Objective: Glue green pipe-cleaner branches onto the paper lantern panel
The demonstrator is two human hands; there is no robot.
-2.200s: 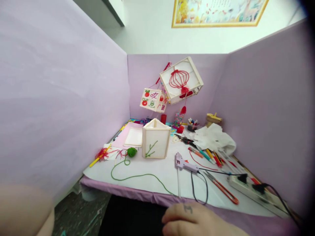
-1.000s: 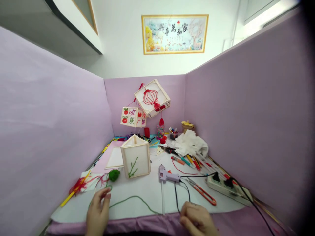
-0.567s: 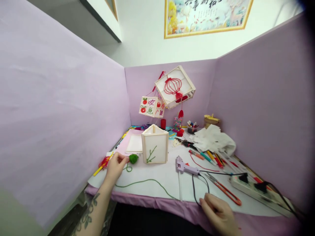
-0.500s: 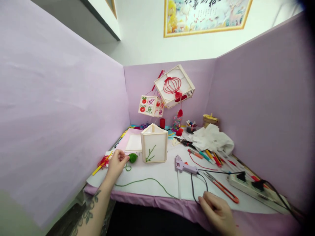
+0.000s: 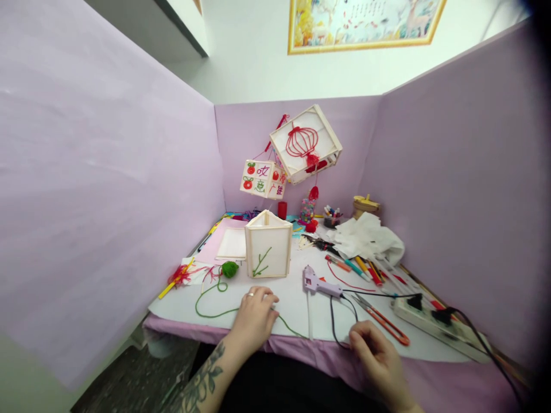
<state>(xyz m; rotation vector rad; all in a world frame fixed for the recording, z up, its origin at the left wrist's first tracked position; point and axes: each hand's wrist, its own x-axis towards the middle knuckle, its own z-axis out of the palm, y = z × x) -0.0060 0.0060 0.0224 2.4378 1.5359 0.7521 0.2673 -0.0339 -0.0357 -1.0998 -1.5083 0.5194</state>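
My left hand (image 5: 257, 312) is over the green yarn strand (image 5: 212, 315), near the table's front edge, its fingers curled and partly spread; whether it grips the strand is hidden. A green yarn ball (image 5: 229, 269) lies at the left. Beyond my hand stands a white three-sided lantern (image 5: 275, 252) with a green branch shape on its front. My right hand (image 5: 375, 350) is at the front edge, thumb and fingers pressed together beside the black cord; what it may hold is too small to tell. The lilac glue gun (image 5: 321, 285) lies between the hands, farther back.
Orange-handled scissors (image 5: 387, 327) and a power strip (image 5: 434, 324) lie at the right. White cloth (image 5: 365, 238), pens and pliers (image 5: 321, 243) are behind. Two decorated lanterns hang at the back, the larger one (image 5: 301, 143) tilted. Red yarn (image 5: 181, 275) lies at far left.
My left hand has moved right and toward the front edge, from beside the green ball to the strand. My right hand has barely moved. The view has tilted slightly down.
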